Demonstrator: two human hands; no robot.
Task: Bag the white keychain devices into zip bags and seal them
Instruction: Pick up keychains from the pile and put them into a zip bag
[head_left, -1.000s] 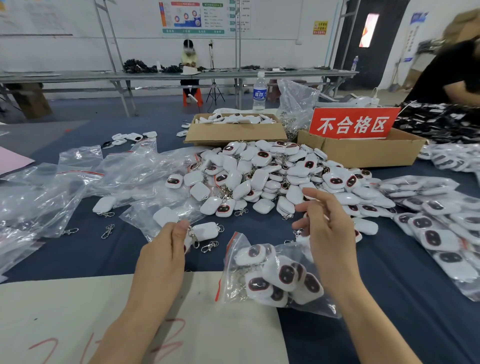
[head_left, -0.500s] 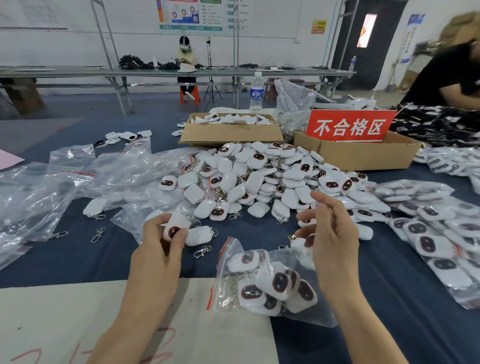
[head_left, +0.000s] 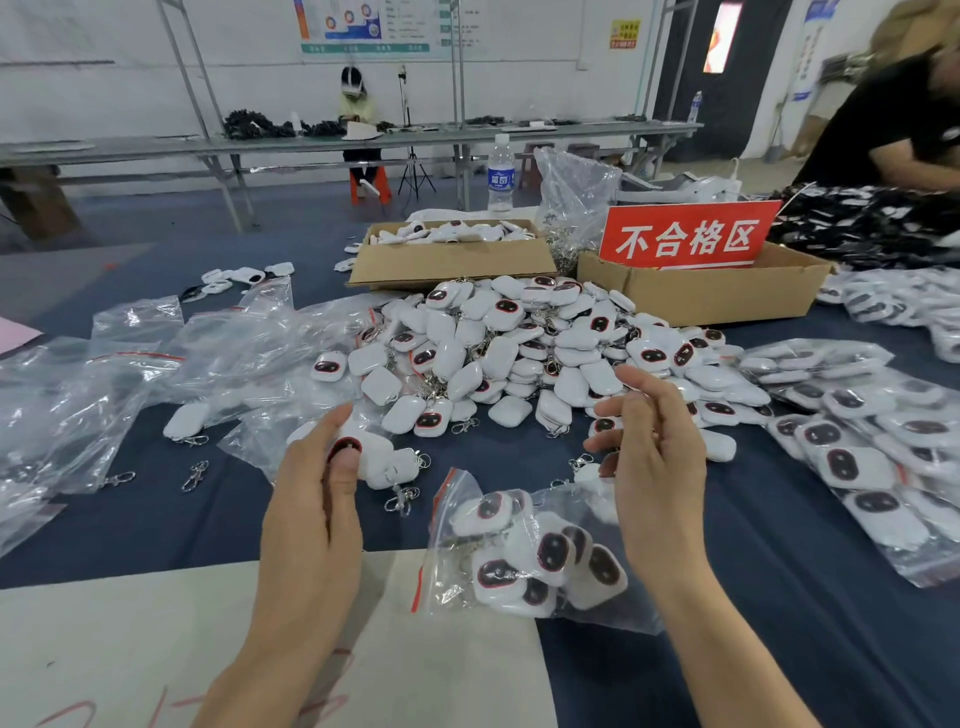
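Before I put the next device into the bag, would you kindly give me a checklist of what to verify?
1. Device in hand: ok. The left hand grips a device.
2. Right hand free to steady the bag: cannot tell. Its curled fingers hide whatever it may hold.
3. Bag within reach: ok. It lies between the two hands.
4. Bag mouth open: cannot tell. Its red zip edge faces the left hand.
5. Supply: ok. The pile beyond the hands has many loose devices.
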